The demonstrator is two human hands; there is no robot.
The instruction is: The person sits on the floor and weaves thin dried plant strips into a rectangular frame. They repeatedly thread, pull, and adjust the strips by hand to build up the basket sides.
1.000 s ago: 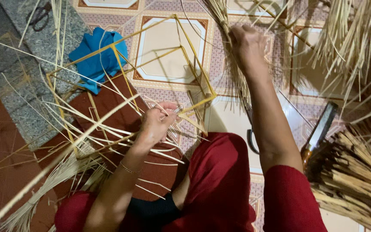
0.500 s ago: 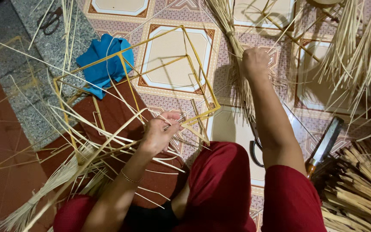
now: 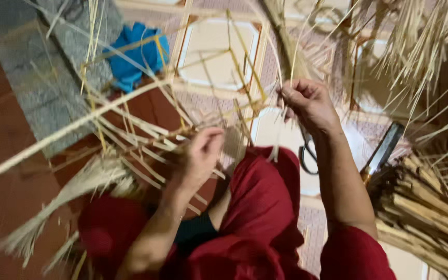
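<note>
Nearest the camera is the person's red clothing [image 3: 265, 207], covering the lap and a raised knee. Just above it on the left, the left hand [image 3: 199, 155] is curled shut on the thin pale strips [image 3: 136, 140] where they cross, fingers folded over them at the near edge of a loose woven frame [image 3: 182, 103]. From that grip the strips fan out leftward, some ending in a frayed tuft [image 3: 68, 192] lying over the red floor (much of this side is blurred by motion).

The right hand [image 3: 307, 103] is raised a little farther out, thumb and fingers pinched together on a few fine strands [image 3: 281, 135] that hang down from it toward the knee. Below the right wrist, dark scissors [image 3: 307, 153] lie on the patterned tile floor [image 3: 213, 46]. To the right of the forearm sits a stacked bundle of split sticks [image 3: 426, 207], with a dark-bladed knife [image 3: 385, 148] leaning at its upper edge.

Farther away, a blue cloth [image 3: 136, 54] rests where the tiles meet a grey stone slab [image 3: 42, 62], seen through the open frame. At the top right, long dry stalks [image 3: 416, 46] hang down in a spray, well apart from both hands.
</note>
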